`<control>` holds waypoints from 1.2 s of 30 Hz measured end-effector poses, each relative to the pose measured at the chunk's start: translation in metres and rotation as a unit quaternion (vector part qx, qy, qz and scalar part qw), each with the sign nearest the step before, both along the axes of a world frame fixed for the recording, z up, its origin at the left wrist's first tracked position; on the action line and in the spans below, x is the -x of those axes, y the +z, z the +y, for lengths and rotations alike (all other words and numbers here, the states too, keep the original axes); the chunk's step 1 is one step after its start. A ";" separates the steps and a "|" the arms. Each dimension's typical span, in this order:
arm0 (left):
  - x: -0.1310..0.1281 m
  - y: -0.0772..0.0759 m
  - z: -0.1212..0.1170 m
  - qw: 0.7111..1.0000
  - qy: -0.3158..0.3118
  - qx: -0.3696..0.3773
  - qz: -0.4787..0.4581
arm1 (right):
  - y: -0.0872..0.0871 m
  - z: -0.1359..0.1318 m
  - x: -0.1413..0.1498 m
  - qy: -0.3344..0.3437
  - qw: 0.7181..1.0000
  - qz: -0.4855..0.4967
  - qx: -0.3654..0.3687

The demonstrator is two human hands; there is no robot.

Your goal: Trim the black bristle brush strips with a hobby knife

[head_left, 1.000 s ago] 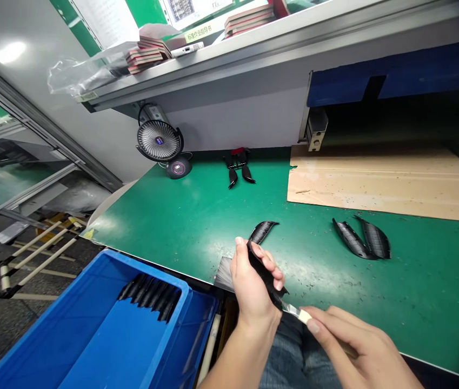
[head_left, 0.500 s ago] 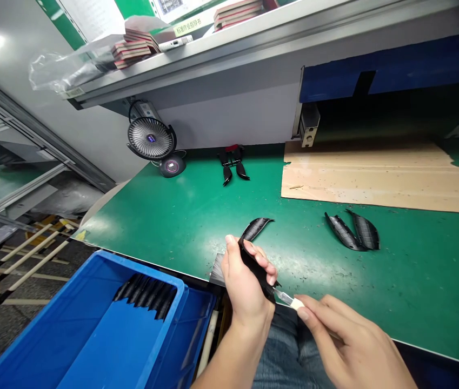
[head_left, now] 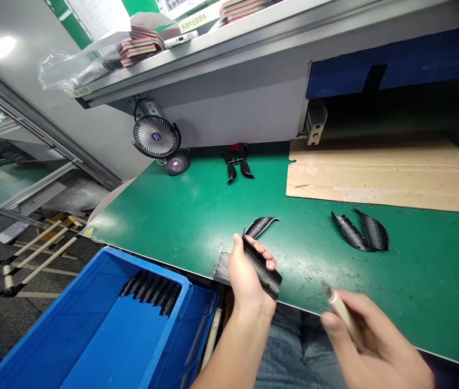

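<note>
My left hand (head_left: 247,275) is closed around a black ribbed curved plastic part (head_left: 262,267), held just over the near edge of the green table (head_left: 180,210). My right hand (head_left: 369,337) grips a pale-handled trimming knife (head_left: 338,305), its tip pointing up and left, a short way to the right of the part and apart from it. Another black curved part (head_left: 262,225) lies on the table just beyond my left hand. Two more black parts (head_left: 361,232) lie together to the right.
A blue bin (head_left: 103,324) with a row of black parts (head_left: 152,286) stands at lower left. A small desk fan (head_left: 157,139) and a black-and-red tool (head_left: 237,162) sit at the back. A cardboard sheet (head_left: 387,173) covers the far right. Black shavings dot the table.
My right hand has drawn the knife away from the part, down and to the right. My left hand has turned the part so its ribbed face shows.
</note>
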State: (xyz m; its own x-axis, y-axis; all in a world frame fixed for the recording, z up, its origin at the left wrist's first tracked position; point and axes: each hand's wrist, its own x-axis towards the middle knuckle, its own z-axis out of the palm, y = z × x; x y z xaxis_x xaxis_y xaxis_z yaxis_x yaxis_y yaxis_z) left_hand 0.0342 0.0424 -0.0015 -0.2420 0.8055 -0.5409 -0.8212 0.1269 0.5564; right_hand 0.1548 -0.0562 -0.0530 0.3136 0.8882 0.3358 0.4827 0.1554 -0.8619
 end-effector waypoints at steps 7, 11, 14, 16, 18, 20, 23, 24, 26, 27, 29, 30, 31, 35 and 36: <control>-0.018 -0.001 -0.014 0.983 -0.095 -0.100 0.124 | 0.004 0.041 0.017 0.190 0.935 0.171 0.247; 0.014 -0.014 0.037 0.910 -0.129 -0.120 0.375 | -0.004 0.024 0.011 0.127 0.949 0.111 0.267; 0.054 -0.032 0.089 0.814 -0.214 -0.101 0.531 | -0.022 0.013 -0.017 0.043 0.958 0.044 0.281; 0.073 -0.048 0.114 0.781 -0.216 -0.093 0.579 | -0.032 0.018 -0.044 -0.019 0.958 -0.020 0.286; 0.081 -0.062 0.126 0.748 -0.209 -0.098 0.622 | -0.036 0.033 -0.069 -0.069 0.952 -0.086 0.284; 0.079 -0.072 0.129 0.721 -0.203 -0.110 0.653 | -0.034 0.055 -0.089 -0.096 0.949 -0.131 0.270; 0.072 -0.073 0.125 0.701 -0.186 -0.126 0.677 | -0.029 0.092 -0.102 -0.106 0.950 -0.170 0.241; 0.070 -0.068 0.121 0.698 -0.176 -0.130 0.681 | -0.028 0.103 -0.103 -0.100 0.951 -0.184 0.229; 0.067 -0.055 0.107 0.698 -0.155 -0.134 0.686 | -0.030 0.116 -0.102 -0.073 0.953 -0.210 0.208; 0.066 -0.047 0.097 0.700 -0.144 -0.135 0.687 | -0.032 0.119 -0.101 -0.056 0.953 -0.218 0.200; 0.062 -0.034 0.068 0.709 -0.132 -0.134 0.680 | -0.036 0.113 -0.099 -0.023 0.957 -0.221 0.189; 0.058 -0.030 0.051 0.722 -0.136 -0.130 0.666 | -0.037 0.105 -0.098 -0.010 0.959 -0.215 0.184; 0.051 -0.028 0.033 0.745 -0.149 -0.125 0.638 | -0.038 0.095 -0.097 0.010 0.963 -0.203 0.175; 0.015 -0.044 -0.025 0.920 -0.367 -0.019 0.137 | -0.034 0.050 -0.091 0.236 0.959 -0.131 0.086; 0.006 -0.050 -0.033 0.903 -0.426 0.021 0.044 | -0.033 0.040 -0.088 0.291 0.947 -0.119 0.064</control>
State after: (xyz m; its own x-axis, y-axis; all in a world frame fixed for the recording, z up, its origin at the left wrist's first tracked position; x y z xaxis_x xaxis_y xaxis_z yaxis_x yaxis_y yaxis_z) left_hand 0.0283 0.0097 -0.0516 0.4127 0.6983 -0.5849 -0.3679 0.7152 0.5943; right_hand 0.2428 -0.0163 -0.0855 -0.3115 0.9261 0.2130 0.5302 0.3554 -0.7698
